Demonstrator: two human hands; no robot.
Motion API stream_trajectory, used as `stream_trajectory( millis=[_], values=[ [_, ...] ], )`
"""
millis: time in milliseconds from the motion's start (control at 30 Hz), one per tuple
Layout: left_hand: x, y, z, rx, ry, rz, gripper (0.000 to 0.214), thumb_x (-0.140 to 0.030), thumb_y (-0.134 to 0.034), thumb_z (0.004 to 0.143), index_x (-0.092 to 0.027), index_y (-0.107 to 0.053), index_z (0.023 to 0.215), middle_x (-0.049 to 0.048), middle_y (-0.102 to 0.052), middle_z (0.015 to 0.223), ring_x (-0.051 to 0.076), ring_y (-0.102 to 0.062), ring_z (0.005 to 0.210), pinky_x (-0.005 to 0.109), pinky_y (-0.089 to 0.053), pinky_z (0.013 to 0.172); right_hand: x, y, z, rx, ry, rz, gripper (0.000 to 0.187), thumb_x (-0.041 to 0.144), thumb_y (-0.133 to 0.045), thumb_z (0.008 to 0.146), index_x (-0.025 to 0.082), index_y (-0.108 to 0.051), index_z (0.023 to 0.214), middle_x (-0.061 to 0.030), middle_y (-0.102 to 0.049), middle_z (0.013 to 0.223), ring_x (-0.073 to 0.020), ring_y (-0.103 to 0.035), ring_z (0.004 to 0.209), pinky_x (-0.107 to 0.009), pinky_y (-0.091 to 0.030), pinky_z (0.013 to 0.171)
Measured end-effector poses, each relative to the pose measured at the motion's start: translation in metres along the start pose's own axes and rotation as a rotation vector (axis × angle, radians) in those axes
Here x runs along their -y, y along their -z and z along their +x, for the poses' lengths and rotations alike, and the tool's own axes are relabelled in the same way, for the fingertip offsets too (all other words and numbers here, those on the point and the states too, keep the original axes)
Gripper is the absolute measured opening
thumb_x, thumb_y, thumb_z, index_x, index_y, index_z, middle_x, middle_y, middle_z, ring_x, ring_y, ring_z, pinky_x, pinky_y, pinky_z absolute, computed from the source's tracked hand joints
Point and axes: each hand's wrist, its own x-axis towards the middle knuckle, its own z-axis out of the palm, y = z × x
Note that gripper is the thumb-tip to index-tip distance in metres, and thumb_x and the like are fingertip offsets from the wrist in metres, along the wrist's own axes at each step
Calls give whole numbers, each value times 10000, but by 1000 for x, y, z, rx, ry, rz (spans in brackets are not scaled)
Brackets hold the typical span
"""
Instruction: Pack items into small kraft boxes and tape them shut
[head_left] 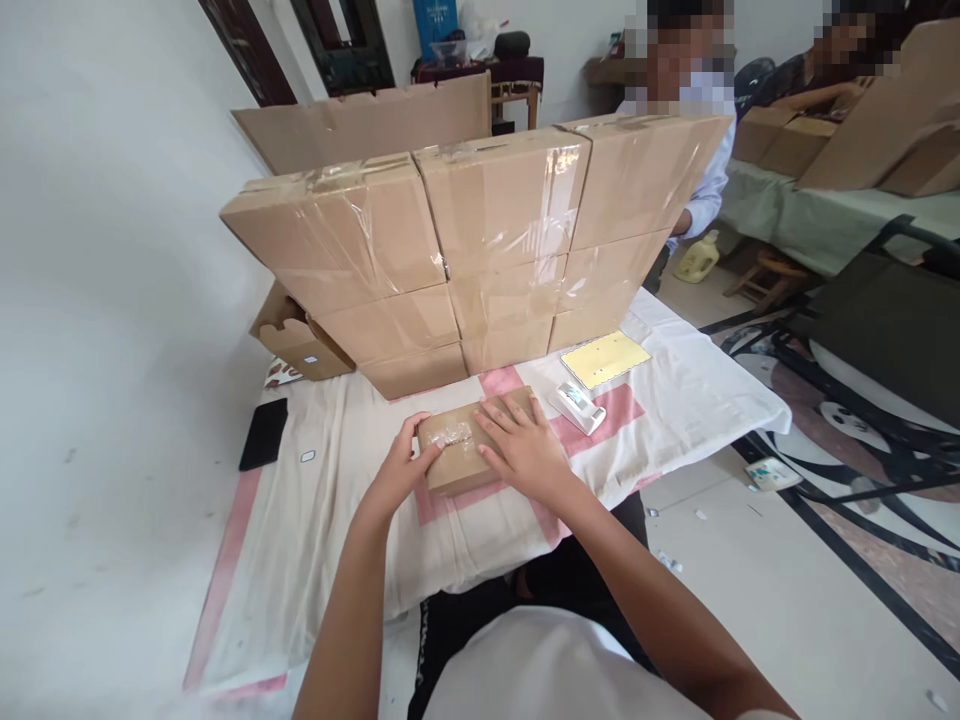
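Observation:
A small brown cardboard box (457, 465) lies flat on the cloth-covered table in front of me, clear tape across its top. My left hand (403, 462) grips its left end, with the thumb on top and the fingers round the far side. Flat across the right part of the box top rests my right hand (521, 445), fingers spread. Just right of that hand lies a white handheld device (577, 408) with a small greenish window. Behind it is a yellow sheet (606, 360).
A wall of stacked, taped cardboard boxes (502, 210) stands along the table's far side. At the left are an open carton (311, 350) and a black flat item (264, 434). Beyond the stack is a person (709, 150); a dark chair (885, 300) stands right.

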Motion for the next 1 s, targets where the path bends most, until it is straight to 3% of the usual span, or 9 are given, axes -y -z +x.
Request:
stream_trajectory(
  millis=[133,300,367,533,667,900,1000],
  values=[
    [-3,9,-12,212,69,-155,998,-484,-769,798,-329,-175,1585,137,-323,1636,282,-505,1398,413,-482,1110,-1,-3,-1,-18,10,-1,534,476,-355,1080,245,-490,1542,-24,-451,1614,-342,-371,1504,-642,-164,1253],
    [-6,8,-17,286,115,-309,1127,-451,-800,780,-365,-44,1612,122,-282,1672,283,-499,1413,423,-452,1150,-4,-8,1,-40,15,-9,515,454,-378,1075,248,-506,1530,-30,-466,1601,-343,-391,1495,-656,-166,1245],
    [-2,2,-15,221,91,-323,1041,-463,-775,799,-368,-121,1604,106,-294,1669,278,-517,1397,422,-457,1144,-4,-9,2,-41,20,-9,515,455,-377,1075,244,-515,1523,-32,-464,1602,-347,-402,1487,-659,-171,1240],
    [14,-20,-7,-110,0,-252,662,-492,-666,880,-308,-427,1469,90,-516,1507,279,-531,1370,414,-487,1091,-4,-10,4,-57,30,-25,517,453,-367,1075,246,-515,1525,-47,-494,1582,-349,-409,1480,-661,-180,1234],
    [17,-26,-1,-203,-32,-236,540,-454,-643,892,-281,-517,1387,79,-572,1450,250,-577,1303,401,-463,1117,-4,-11,4,-65,28,-41,517,451,-358,1077,239,-519,1521,-42,-487,1588,-342,-403,1486,-645,-186,1236],
    [15,-25,-1,-298,-33,-121,480,-481,-593,918,-276,-562,1351,77,-664,1336,226,-679,1135,370,-545,992,-5,-13,3,-80,32,-45,516,451,-357,1076,244,-520,1519,-44,-495,1584,-341,-405,1483,-638,-197,1230],
    [34,-2,3,-428,25,-13,475,-493,-489,968,-249,-524,1375,82,-720,1167,214,-720,990,371,-560,930,-6,-13,2,-98,28,-43,513,446,-364,1075,239,-521,1518,-48,-508,1574,-334,-417,1473,-631,-202,1231]
  ],
)
